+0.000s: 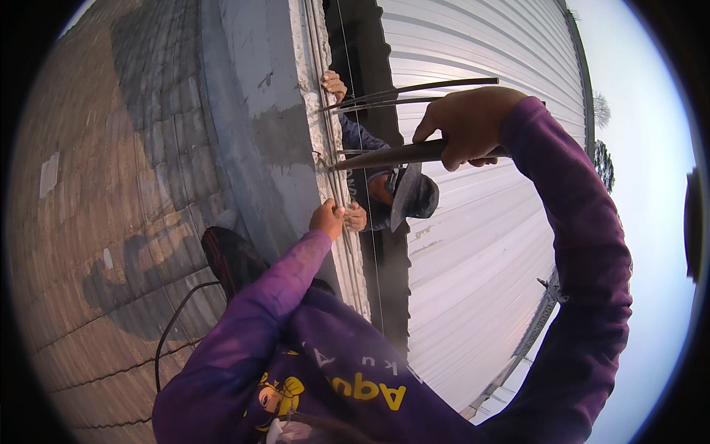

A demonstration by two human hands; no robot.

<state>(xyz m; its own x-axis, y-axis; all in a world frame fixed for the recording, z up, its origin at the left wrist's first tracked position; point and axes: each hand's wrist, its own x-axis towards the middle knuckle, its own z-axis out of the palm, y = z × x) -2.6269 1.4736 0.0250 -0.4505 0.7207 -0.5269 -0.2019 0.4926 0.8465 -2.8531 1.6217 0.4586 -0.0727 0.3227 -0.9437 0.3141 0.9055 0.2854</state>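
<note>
My right hand [473, 127] is closed around a long dark bar [396, 156], whose narrow far end touches the rough top of a wall [316, 111]. Close to that bar, thin dark steel rods [436, 89] stick out from the wall top. Other thin rods [340, 189] run lengthwise along it. My left hand [326, 220] is closed at these rods; what its fingers pinch is hidden. Right beside it is a co-worker's hand [356, 217], and the co-worker's other hand [334, 85] rests farther up the wall edge.
A co-worker in a dark brimmed hat [416, 196] stands in the gap beyond the wall. Past the gap lies a pale corrugated metal roof [473, 244]. Brown roof tiles [89, 244] slope off on the left. A black cable [168, 325] curves near my shoe [233, 259].
</note>
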